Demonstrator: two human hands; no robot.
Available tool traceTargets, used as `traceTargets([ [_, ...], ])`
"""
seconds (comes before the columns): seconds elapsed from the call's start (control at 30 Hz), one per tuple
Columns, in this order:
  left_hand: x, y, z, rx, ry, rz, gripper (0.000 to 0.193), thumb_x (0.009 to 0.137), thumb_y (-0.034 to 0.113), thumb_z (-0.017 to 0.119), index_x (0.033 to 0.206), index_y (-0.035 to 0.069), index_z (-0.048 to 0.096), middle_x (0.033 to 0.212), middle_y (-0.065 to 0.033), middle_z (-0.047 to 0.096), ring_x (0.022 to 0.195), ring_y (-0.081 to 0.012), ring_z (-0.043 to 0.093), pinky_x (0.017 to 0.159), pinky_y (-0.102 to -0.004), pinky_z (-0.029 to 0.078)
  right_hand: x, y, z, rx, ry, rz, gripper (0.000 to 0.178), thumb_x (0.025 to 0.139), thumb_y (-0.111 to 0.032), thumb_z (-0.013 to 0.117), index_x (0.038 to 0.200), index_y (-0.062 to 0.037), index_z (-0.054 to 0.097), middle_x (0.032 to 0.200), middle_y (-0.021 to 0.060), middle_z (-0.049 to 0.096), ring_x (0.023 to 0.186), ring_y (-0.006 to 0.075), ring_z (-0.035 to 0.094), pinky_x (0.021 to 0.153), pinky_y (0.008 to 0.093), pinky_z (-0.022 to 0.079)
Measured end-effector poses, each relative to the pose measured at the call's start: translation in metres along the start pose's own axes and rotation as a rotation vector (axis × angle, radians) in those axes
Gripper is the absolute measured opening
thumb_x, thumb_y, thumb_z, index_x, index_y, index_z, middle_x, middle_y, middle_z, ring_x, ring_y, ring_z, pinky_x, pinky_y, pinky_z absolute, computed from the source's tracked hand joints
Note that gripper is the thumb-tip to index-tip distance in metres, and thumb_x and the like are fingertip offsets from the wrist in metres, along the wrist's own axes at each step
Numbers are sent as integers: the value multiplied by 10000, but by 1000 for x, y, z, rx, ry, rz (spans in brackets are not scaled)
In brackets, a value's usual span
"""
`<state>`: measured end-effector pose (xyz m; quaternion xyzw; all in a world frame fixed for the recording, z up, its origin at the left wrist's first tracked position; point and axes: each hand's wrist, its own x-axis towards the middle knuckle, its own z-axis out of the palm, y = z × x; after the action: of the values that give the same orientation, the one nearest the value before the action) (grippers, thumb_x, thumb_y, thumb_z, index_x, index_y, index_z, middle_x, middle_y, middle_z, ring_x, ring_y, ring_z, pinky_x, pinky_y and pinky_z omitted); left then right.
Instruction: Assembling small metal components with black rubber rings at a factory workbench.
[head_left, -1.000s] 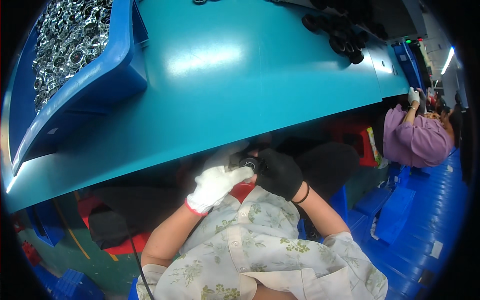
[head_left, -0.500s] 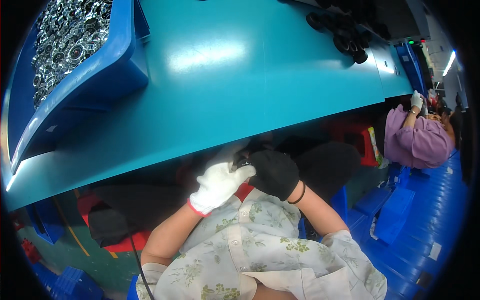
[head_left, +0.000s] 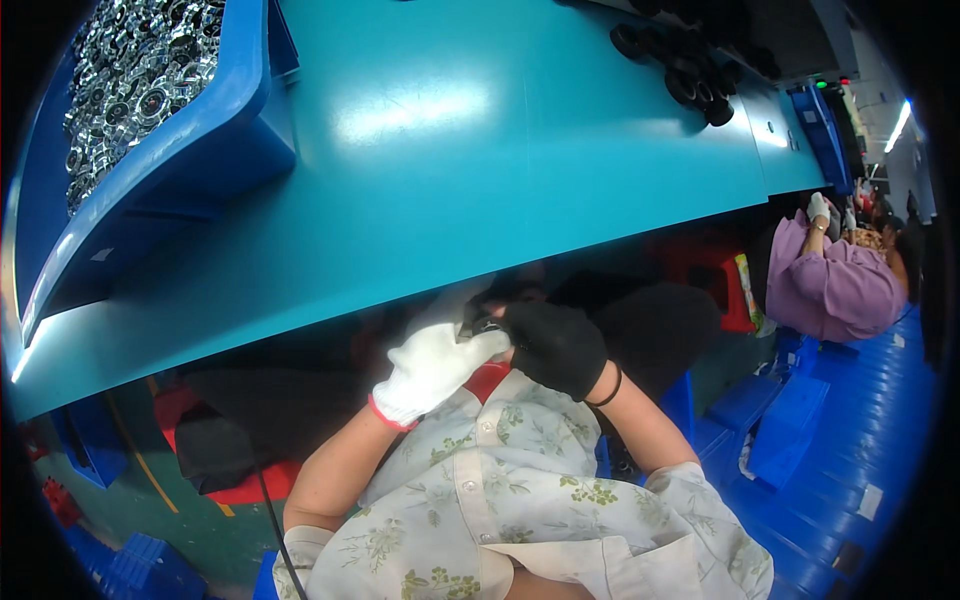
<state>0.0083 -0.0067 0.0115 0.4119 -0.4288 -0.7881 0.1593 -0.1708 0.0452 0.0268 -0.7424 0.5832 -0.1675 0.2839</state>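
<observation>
**Two-handed hold, viewed from above**

A small, dark, round part with pale markings (head_left: 487, 325) is held between the two hands, just beyond the torso; it is taken here as the centre of the clock face. The left hand, clad in a white knitted glove with a pink-edged cuff (head_left: 430, 360), is placed at 8 o'clock. Its thumb is laid across the near side of the part, pointing toward 3 o'clock, and its fingers are narrowed on the part, their tips being lost in shadow. The right hand, clad in a black fabric glove (head_left: 560, 345), is placed between 3 and 4 o'clock, its back turned upward and its fingers curled inward against the part; their exact contact cannot be told. A thin dark band (head_left: 608, 386) is worn at the right wrist. Both elbows are bent, the forearms being angled inward from about 7 and 4 o'clock. A pale shirt with green floral print (head_left: 490, 490) is seen at 6 o'clock.

Toward 12 o'clock, the smooth teal tabletop (head_left: 430, 200) is spread beyond the hands. At 10 o'clock, a blue plastic bin (head_left: 200, 150) is filled with shiny silvery round pieces (head_left: 140, 100). At 1 o'clock, black ring-shaped pieces (head_left: 690, 85) are clustered. At 3 o'clock, a co-worker in a purple top (head_left: 830, 285) is seated.
</observation>
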Motion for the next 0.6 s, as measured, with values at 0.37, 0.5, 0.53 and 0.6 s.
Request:
traceTargets([
  [0.37,-4,-5,0,-111,-9,-25,624,775,-88,623,1347,-81,375,1048,-124,552,759,-141,590,681,-260,512,3,-1,5,-131,88,-133,426,655,-207,753,1048,-126,611,829,42,611,709,226,623,581,350,492],
  [0.5,-2,-9,-2,-16,-2,-41,358,814,47,628,1140,-50,515,955,-92,620,790,-138,610,732,-263,495,2,0,10,-140,141,-141,430,657,-237,763,1045,-130,612,819,46,606,708,227,620,582,352,489],
  [0.53,-1,-9,-3,-40,-1,-52,481,797,-13,625,1242,-63,448,1015,-109,592,797,-147,609,727,-267,505,1,-1,11,-140,140,-142,430,657,-237,763,1045,-130,612,819,46,606,708,227,620,582,352,489],
  [0.6,1,-9,-2,-120,7,-49,599,788,-64,621,1339,-71,387,1090,-130,564,847,-162,613,746,-274,515,-2,-1,11,-95,160,-1,420,679,-271,766,1043,-129,612,820,51,608,713,235,620,591,354,492],
])
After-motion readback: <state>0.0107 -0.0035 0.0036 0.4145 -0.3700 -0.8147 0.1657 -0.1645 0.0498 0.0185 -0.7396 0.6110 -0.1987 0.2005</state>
